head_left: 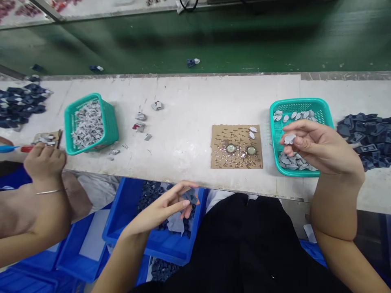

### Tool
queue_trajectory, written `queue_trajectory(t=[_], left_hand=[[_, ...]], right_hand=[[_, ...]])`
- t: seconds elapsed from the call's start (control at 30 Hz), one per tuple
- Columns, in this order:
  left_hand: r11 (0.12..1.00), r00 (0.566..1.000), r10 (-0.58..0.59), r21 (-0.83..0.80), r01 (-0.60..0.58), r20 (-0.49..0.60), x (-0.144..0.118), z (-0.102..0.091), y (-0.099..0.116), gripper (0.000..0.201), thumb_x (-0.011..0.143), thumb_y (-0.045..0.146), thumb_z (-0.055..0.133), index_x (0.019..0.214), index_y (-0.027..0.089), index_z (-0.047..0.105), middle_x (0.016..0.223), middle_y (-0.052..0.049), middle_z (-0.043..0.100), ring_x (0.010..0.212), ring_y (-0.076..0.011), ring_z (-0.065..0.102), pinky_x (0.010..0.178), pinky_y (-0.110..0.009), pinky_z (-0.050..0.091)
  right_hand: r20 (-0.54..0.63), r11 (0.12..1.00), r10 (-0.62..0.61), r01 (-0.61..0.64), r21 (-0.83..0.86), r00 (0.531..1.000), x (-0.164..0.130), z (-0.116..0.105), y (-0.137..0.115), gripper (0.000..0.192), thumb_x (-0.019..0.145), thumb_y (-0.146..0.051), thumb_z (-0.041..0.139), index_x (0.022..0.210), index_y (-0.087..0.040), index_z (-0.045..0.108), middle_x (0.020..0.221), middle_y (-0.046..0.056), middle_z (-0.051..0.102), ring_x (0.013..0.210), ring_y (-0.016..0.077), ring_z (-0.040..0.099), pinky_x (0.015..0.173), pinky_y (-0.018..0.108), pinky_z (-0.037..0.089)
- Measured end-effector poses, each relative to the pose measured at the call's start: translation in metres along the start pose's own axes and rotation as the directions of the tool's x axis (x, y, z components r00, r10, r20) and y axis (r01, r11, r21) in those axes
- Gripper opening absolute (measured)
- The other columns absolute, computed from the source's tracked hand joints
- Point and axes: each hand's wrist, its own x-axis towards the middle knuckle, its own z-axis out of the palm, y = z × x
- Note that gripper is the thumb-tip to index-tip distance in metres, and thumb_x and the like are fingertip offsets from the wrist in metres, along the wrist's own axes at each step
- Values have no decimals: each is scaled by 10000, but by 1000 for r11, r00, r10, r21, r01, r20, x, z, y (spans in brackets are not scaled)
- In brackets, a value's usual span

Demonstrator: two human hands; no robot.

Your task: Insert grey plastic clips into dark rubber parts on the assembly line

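My left hand (175,201) pinches a dark blue-grey plastic part (190,196) just off the table's front edge, over a blue bin. Between the thumb and fingers of my right hand (317,142) is a small light grey plastic piece (289,139). That hand hovers above a green basket (327,114) with more light grey pieces inside, partly hidden by the hand. Left of the basket lies a brown cardboard square (220,140) spotted with glossy drops. Two round caps (231,148) and two light grey pieces (253,132) rest on it.
Dark blue parts (366,136) are heaped at the right. Another green basket (111,122) full of grey pieces stands left, near a co-worker's hand (45,160) holding a red-and-blue tool. Blue bins (110,228) sit below the table. A green conveyor belt (146,49) runs behind, carrying joined parts.
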Motion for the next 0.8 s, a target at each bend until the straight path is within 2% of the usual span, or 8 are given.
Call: queue_trajectory(t=[0.1, 0.2, 0.3, 0.37, 0.47, 0.57, 0.63, 0.8], left_hand=[[977, 975, 192, -122, -178, 115, 24, 8, 40, 473, 880, 471, 791, 1219, 204, 597, 976, -58, 748, 661, -104, 636, 607, -236, 488], [875, 889, 450, -240, -419, 88, 68, 20, 73, 374, 822, 349, 863, 1064, 189, 627, 1033, -73, 777, 734, -93, 661, 667, -220, 508], [781, 810, 583, -315, -539, 58, 112, 33, 103, 389, 774, 268, 889, 1018, 193, 596, 1138, -70, 771, 852, -94, 692, 821, -247, 545], [758, 797, 600, -365, -540, 69, 135, 39, 117, 451, 731, 264, 909, 1036, 194, 585, 1194, -68, 752, 912, -103, 705, 909, -274, 549], [746, 810, 579, -462, -479, 95, 157, 45, 125, 502, 695, 308, 928, 1056, 185, 602, 1155, -56, 733, 952, -115, 713, 932, -261, 547], [708, 838, 536, -597, -378, 105, 169, 47, 121, 449, 739, 376, 909, 1020, 177, 620, 999, -27, 717, 906, -96, 710, 836, -190, 547], [685, 851, 510, -656, -318, 121, 174, 47, 115, 391, 768, 342, 893, 1006, 177, 631, 971, -20, 717, 879, -83, 711, 795, -162, 547], [663, 854, 502, -695, -276, 139, 179, 44, 105, 368, 799, 201, 854, 1129, 171, 695, 996, -31, 745, 940, -110, 750, 878, -181, 578]], right_hand=[[10, 1000, -9, 10, -24, 1000, 1, 1, 1, 293, 840, -534, 875, 937, -274, 781, 661, -16, 671, 557, 125, 639, 495, 246, 508], [11, 998, -7, 8, -58, 1000, 2, 3, 2, 330, 829, -549, 880, 919, -249, 777, 659, -9, 675, 560, 124, 637, 490, 244, 514], [35, 994, 12, -8, -105, 999, 3, 5, 3, 325, 810, -488, 905, 972, -233, 788, 697, 7, 710, 588, 138, 662, 496, 247, 536], [31, 987, 17, -12, -159, 999, 4, 6, 5, 311, 824, -476, 892, 976, -222, 795, 692, 15, 719, 597, 149, 678, 502, 248, 546], [9, 973, 3, -1, -231, 1000, 5, 9, 8, 298, 835, -477, 876, 954, -213, 804, 746, 39, 758, 653, 168, 722, 565, 260, 592], [12, 959, -1, 4, -285, 1000, 6, 14, 8, 297, 840, -466, 868, 993, -220, 805, 751, 34, 762, 656, 170, 729, 581, 265, 602], [19, 942, -10, 16, -336, 1000, 7, 18, 8, 285, 863, -476, 840, 993, -226, 800, 737, 28, 757, 650, 169, 728, 583, 266, 604], [45, 861, -4, 26, -507, 999, 12, 25, 15, 241, 918, -466, 761, 1035, -258, 790, 799, 38, 800, 748, 217, 782, 668, 313, 643]])
